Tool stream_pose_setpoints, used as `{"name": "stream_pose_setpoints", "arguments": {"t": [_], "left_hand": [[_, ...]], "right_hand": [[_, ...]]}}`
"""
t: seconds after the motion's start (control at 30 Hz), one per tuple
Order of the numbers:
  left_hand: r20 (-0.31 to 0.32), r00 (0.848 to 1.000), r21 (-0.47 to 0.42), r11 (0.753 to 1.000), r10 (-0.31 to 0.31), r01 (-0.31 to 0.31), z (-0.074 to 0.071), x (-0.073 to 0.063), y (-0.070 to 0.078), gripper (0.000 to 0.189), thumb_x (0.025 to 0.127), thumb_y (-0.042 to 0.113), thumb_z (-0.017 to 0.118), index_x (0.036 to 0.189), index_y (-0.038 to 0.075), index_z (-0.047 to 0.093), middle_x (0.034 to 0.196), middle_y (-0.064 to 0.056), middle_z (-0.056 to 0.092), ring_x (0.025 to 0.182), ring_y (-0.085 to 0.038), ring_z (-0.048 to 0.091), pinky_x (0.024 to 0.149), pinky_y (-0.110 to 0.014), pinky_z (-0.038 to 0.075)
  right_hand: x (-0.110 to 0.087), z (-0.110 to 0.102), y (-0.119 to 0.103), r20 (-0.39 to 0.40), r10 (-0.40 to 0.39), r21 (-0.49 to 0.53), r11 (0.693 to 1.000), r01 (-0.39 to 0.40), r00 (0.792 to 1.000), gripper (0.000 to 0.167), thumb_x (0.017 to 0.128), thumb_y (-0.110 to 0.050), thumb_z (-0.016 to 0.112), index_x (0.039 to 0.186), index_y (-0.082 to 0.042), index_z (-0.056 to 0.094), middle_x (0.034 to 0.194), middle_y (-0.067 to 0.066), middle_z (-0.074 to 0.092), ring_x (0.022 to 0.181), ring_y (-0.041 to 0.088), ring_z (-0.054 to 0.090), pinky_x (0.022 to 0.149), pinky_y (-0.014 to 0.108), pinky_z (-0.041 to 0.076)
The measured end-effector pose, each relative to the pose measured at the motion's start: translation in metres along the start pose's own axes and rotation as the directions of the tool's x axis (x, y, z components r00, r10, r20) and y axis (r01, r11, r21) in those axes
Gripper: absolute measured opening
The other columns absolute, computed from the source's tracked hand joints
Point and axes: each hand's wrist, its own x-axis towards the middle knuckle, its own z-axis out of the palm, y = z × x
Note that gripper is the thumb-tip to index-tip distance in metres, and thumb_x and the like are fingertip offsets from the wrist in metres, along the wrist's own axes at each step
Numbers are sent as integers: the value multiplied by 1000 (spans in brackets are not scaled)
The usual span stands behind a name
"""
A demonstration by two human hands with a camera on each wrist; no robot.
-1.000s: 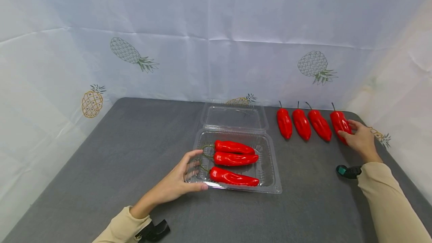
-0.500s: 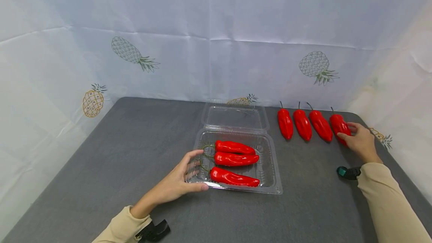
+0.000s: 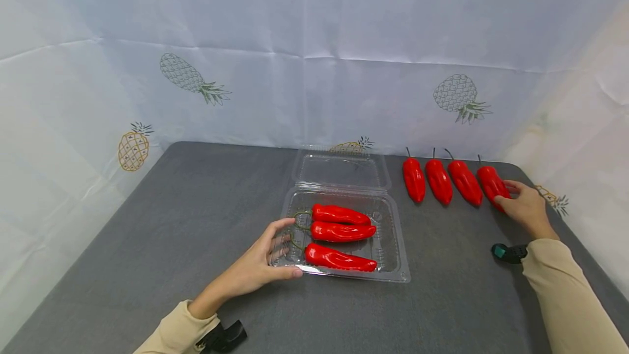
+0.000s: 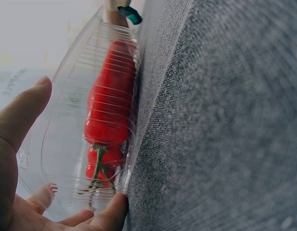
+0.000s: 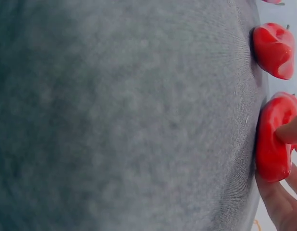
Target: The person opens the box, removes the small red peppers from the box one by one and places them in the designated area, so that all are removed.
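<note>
A clear plastic clamshell container [image 3: 390,245] lies with its lid laid back on the grey table. Inside it are three red peppers [image 3: 339,258], their green stems to the left. My left hand [image 3: 255,264] rests against the container's left side with fingers spread; in the left wrist view its thumb [image 4: 30,106] is extended and fingertips touch the clear wall. At the far right, my right hand [image 3: 528,206] holds a red pepper [image 3: 490,184] on the table, the thumb on one side and fingers on the other, as the right wrist view of that pepper [image 5: 271,149] shows.
Left of the held pepper lie three more red peppers [image 3: 439,182] in a row, stems toward the back. The open lid [image 3: 344,172] lies behind the container. A pale pineapple-print cloth [image 3: 275,97] stands along the table's back and sides.
The pepper under my right hand has shifted slightly left and toward me, its stem end coming closer to the row. My left hand and the container have stayed in place.
</note>
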Motion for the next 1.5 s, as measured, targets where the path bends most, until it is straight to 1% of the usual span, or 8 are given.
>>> {"name": "stream_pose_setpoints", "arguments": {"t": [0.13, 0.3, 0.43, 0.67, 0.93, 1.2, 1.37, 1.5], "left_hand": [[1, 1000, 2, 1000, 2, -2, 0, 0, 0, 91, 84, 17, 80, 153, 13, 20, 163, -11, 18, 148, -37, 31, 118, -49, 36], [0, 1000, -3, 1000, -1, 1, 0, -1, 1, 92, 84, 17, 80, 154, 15, 21, 163, -11, 19, 148, -35, 31, 118, -51, 35], [3, 1000, 1, 1000, 6, -6, 0, -1, 1, 91, 84, 18, 80, 153, 14, 20, 163, -12, 20, 148, -37, 31, 117, -52, 36], [2, 1000, 2, 1000, -5, 5, 0, -1, 1, 92, 83, 18, 80, 154, 16, 20, 163, -10, 19, 148, -36, 31, 117, -50, 36], [0, 1000, 2, 1000, -3, 3, 1, 0, 1, 93, 83, 17, 81, 154, 15, 21, 163, -10, 19, 147, -36, 32, 117, -51, 36], [-2, 1000, 7, 1000, 0, 0, 0, 0, 0, 92, 83, 18, 80, 153, 13, 21, 163, -11, 20, 148, -37, 32, 117, -52, 36], [-7, 1000, 12, 1000, -5, 5, 0, 0, -1, 91, 84, 18, 80, 153, 14, 21, 163, -11, 20, 148, -36, 32, 117, -52, 36], [-6, 1000, 14, 1000, -3, 3, 0, 0, -1, 90, 84, 19, 80, 153, 13, 21, 163, -11, 20, 148, -38, 31, 117, -53, 36]], "right_hand": [[0, 0, 1, -12, -23, -1, 1000, 23, 1000, 56, 94, -16, 51, 138, 17, 40, 133, 43, 45, 107, 54, 49, 66, 39, 46], [1, 0, 2, -23, -43, -2, 999, 43, 999, 54, 95, -15, 51, 137, 18, 40, 131, 45, 44, 111, 58, 44, 81, 62, 45], [1, 0, 3, -18, -45, -6, 999, 45, 999, 53, 98, -15, 51, 137, 18, 40, 131, 46, 43, 115, 61, 41, 88, 68, 41], [-1, -1, 1, 10, -31, 3, 1000, 31, 999, 53, 100, -16, 50, 140, 16, 37, 132, 47, 39, 113, 61, 43, 84, 66, 45], [0, 1, 3, 9, -18, 14, 1000, 18, 1000, 55, 101, -17, 51, 142, 15, 35, 135, 46, 39, 113, 58, 46, 82, 62, 48], [-1, -2, 6, -23, -60, 25, 998, 61, 998, 54, 101, -19, 53, 140, 15, 39, 135, 44, 42, 117, 59, 50, 82, 62, 53], [-4, -4, 3, -30, -83, 18, 996, 83, 996, 52, 100, -18, 54, 139, 14, 41, 135, 44, 43, 118, 60, 49, 77, 58, 57], [-7, -5, 0, -30, -85, 23, 996, 85, 996, 52, 101, -19, 54, 139, 14, 41, 135, 45, 43, 118, 61, 48, 79, 60, 57]]}}
